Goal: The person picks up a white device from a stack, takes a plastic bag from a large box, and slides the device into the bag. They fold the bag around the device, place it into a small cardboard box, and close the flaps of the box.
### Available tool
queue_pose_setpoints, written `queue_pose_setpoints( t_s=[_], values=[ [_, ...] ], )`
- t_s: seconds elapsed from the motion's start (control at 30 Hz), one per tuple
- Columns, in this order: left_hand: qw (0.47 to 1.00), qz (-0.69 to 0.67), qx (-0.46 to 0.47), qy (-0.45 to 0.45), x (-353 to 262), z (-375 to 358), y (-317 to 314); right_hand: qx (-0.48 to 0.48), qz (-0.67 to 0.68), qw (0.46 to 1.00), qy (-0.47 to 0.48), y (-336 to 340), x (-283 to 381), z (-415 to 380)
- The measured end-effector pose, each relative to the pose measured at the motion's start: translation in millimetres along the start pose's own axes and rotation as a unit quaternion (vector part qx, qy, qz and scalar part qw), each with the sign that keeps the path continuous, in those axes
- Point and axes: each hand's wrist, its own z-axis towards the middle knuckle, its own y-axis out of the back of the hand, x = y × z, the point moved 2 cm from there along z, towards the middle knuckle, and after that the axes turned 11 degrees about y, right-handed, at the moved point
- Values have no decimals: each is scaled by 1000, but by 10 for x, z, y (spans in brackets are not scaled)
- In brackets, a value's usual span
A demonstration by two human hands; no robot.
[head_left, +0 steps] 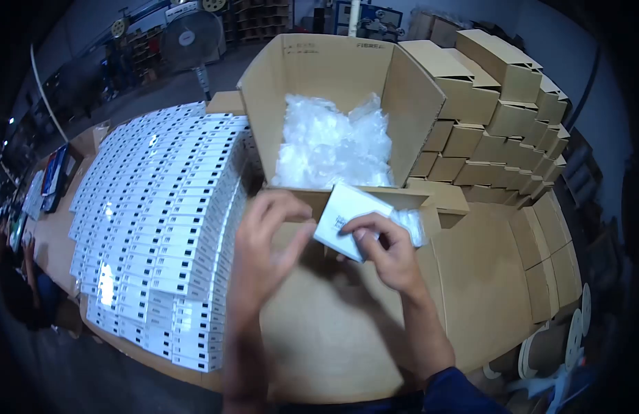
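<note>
My right hand (390,257) grips a flat white box (354,205) with small dark print, its thumb and fingers near the lower edge. The box is tilted above the table, just in front of the large carton. To its left is my left hand (265,238), slightly blurred, with fingers curved and apart and nothing visible in them. A piece of transparent plastic (410,226) shows beside the right hand; whether that hand touches it cannot be made out. Behind both hands, an open cardboard carton (264,103) holds a heap of transparent plastic bags (333,141).
Many white boxes (161,207) with dark marks stand in tight stacks on the left of the table (319,345). Brown cartons (498,124) are piled at the right. White spools (574,338) are at the lower right. Another person's hand (28,245) shows at far left.
</note>
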Motion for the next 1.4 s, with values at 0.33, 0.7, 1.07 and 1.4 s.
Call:
queue_pose_setpoints(
  t_s=[0.33,0.7,1.07,1.4],
  values=[
    [965,177,194,23,831,1687,-1335,-68,-452,868,196,734,-165,1148],
    [984,-132,35,117,1001,1982,-1352,-110,-439,876,166,802,-634,1721],
    [990,28,-65,-125,848,2300,-1141,-112,-444,881,120,837,-510,1775],
    [988,-90,61,106,121,1337,-676,-73,-326,932,139,761,345,1364]
  ],
)
